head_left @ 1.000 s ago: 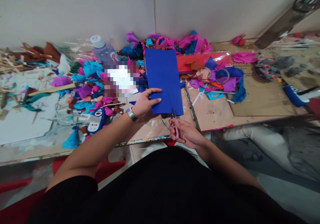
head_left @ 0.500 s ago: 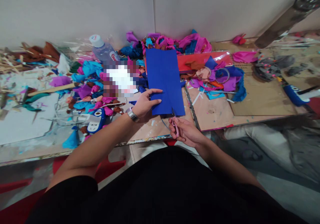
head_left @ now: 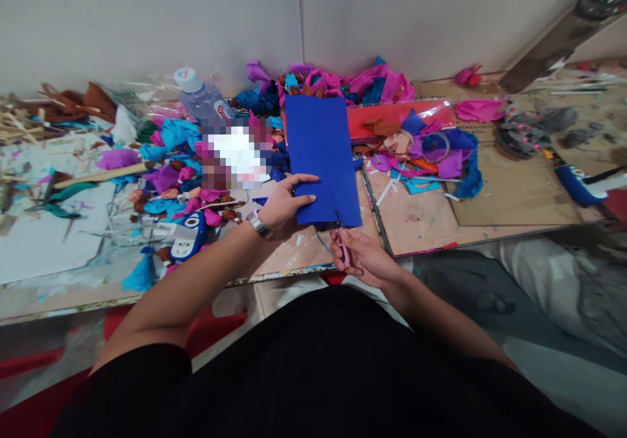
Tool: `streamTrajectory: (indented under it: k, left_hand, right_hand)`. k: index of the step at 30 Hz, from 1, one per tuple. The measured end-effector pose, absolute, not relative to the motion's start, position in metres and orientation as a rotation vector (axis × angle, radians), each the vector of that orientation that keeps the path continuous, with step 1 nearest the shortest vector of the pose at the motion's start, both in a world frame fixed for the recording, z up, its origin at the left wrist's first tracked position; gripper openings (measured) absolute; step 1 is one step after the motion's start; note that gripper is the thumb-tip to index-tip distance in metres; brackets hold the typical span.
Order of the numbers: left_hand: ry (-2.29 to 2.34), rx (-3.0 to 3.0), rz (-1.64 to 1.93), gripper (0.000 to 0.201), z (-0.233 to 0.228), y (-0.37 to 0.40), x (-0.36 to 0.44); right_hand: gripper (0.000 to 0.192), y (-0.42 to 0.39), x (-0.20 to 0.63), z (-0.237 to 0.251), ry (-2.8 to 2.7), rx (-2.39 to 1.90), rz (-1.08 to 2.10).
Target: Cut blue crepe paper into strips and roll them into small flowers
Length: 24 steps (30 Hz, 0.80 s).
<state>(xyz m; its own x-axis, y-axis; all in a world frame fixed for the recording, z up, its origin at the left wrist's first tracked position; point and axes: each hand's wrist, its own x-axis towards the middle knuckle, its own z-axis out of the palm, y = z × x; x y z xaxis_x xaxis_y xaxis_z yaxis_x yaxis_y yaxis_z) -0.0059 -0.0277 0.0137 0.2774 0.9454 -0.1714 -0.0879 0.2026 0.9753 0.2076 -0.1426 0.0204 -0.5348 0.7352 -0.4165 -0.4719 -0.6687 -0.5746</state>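
Note:
A rectangular dark blue paper sheet (head_left: 321,144) is stretched out in front of me over the table. My left hand (head_left: 290,202) grips its lower left edge, thumb and index finger lying on top and the other fingers hidden underneath. At the near edge, my right hand (head_left: 360,253) is closed around the pink handles of a pair of scissors (head_left: 345,254). Their dark blades point away from me and sit at a short slit in the sheet, right of its middle. How far apart the blades are is hard to make out.
Crumpled colored paper (head_left: 169,138) surrounds a plastic bottle (head_left: 208,98) on the left. A blue-and-white power strip (head_left: 187,237) and green-handled pliers (head_left: 66,202) lie nearer. Tape rolls (head_left: 435,147) and a cardboard sheet (head_left: 509,196) are on the right, beside a person's light-clothed leg (head_left: 543,275).
The gap at the slit by the scissors looks narrower, and the sheet's lower right part lies flatter. Both hands stay almost in place. The light-clothed leg has shifted to the right.

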Motion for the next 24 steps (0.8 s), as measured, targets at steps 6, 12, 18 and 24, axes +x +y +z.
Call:
streamTrajectory:
  k: [6, 12, 18, 24]
  left_hand:
    - [1.002, 1.117, 0.925, 0.051, 0.0118, -0.0256, -0.0069]
    - [1.007, 1.144, 0.906, 0.052, 0.0108, -0.0253, -0.0082]
    - [0.998, 1.135, 0.901, 0.053, 0.0093, -0.0273, -0.0084]
    - [0.99, 1.136, 0.896, 0.052, 0.0105, -0.0272, -0.008]
  right_hand:
    - [0.042, -0.1417, 0.2079, 0.0214, -0.513, -0.845, 2.193]
    - [0.046, -0.1384, 0.2065, 0.0212, -0.508, -0.864, 2.183]
    - [0.045, -0.1372, 0.205, 0.0208, -0.505, -0.864, 2.177]
    - [0.044, -0.1371, 0.2039, 0.0188, -0.509, -0.877, 2.163]
